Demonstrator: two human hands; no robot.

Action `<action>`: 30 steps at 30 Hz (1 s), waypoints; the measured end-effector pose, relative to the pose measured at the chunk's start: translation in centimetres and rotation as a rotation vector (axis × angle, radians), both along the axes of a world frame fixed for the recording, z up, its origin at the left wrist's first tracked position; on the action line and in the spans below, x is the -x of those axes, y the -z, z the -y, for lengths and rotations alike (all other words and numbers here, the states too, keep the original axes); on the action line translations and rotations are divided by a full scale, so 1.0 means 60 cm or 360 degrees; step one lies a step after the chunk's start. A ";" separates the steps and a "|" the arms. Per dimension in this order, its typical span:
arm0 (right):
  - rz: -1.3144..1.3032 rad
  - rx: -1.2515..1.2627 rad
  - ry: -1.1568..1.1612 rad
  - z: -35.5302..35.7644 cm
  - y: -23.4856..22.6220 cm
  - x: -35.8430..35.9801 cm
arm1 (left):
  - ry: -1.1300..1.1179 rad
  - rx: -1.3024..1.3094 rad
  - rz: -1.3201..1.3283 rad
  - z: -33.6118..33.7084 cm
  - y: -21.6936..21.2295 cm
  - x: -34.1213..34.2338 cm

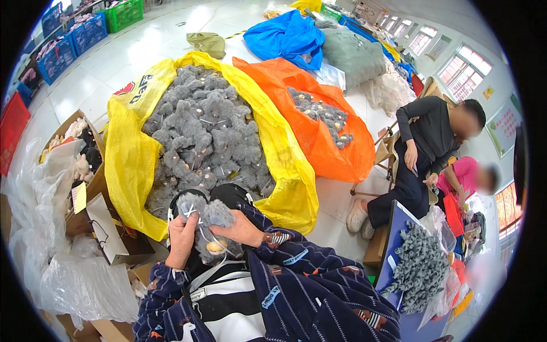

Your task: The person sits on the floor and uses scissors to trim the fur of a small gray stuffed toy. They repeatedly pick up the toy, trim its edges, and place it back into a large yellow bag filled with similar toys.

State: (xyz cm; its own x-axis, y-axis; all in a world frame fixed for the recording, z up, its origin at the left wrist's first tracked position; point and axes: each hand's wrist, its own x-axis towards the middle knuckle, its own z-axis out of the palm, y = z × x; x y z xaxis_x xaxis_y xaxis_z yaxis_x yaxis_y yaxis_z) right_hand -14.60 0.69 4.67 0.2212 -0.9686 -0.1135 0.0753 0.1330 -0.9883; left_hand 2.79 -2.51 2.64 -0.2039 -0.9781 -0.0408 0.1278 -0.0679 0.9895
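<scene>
Over my lap I hold a grey plush toy (206, 251) with a yellowish oval patch and loose white strings. My left hand (182, 239) is closed on its left side, the thumb pressed near a crossed white string. From the right, my right hand (242, 229) grips the fluffy grey fabric, its fingertips partly hidden behind the toy. Just beyond my knees a large yellow sack (288, 185) lies wide open, filled with a heap of similar grey plush toys (211, 122).
An orange sack (350, 154) with more grey pieces stands beyond the yellow one. Boxes (108, 228) and clear plastic sheeting (85, 285) crowd my left. At right, a seated person (424, 137) works near a blue table (399, 228) piled with grey fluffy strips (419, 268).
</scene>
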 end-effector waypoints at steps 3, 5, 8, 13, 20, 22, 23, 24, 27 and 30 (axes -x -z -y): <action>-0.0077 0.0167 0.0074 -0.005 0.007 -0.005 | 0.0108 -0.0139 -0.0305 -0.002 -0.003 -0.005; -0.0072 0.0180 0.0111 -0.005 0.011 -0.003 | 0.0112 -0.0123 -0.0308 0.002 -0.020 -0.006; -0.0084 0.0182 0.0133 -0.005 0.010 -0.006 | 0.0136 0.0011 -0.0227 0.011 -0.023 -0.017; -0.0096 0.0218 0.0115 0.000 0.008 -0.003 | 0.0044 0.0177 -0.0129 0.014 -0.013 -0.023; -0.0075 0.0094 0.0084 0.005 0.011 0.020 | 0.0081 -0.0180 -0.0889 0.010 0.024 -0.009; -0.0094 0.0117 0.0061 0.006 0.009 0.018 | 0.0110 -0.0328 -0.0964 0.002 0.027 -0.014; 0.0041 0.0180 0.0175 0.006 0.021 0.015 | 0.0111 -0.0420 -0.1002 0.000 0.027 -0.012; 0.0035 0.0252 0.0285 0.009 0.038 0.013 | 0.0085 -0.0524 -0.1034 -0.007 0.025 -0.015; -0.0152 0.0162 0.0368 0.008 0.034 0.031 | 0.0545 -0.0434 -0.0446 -0.046 0.068 -0.024; 0.0131 0.0088 0.0481 0.001 0.029 0.035 | 0.0885 -0.0108 0.0330 -0.075 0.026 -0.015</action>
State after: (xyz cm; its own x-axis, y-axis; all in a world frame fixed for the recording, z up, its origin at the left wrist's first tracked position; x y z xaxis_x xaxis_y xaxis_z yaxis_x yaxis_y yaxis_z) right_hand -16.72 0.62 2.91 -0.0713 -0.9961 -0.0522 0.1830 0.0384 -0.9824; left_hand 3.67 2.02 1.06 -0.6658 -0.7207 -0.1932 -0.1402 -0.1334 0.9811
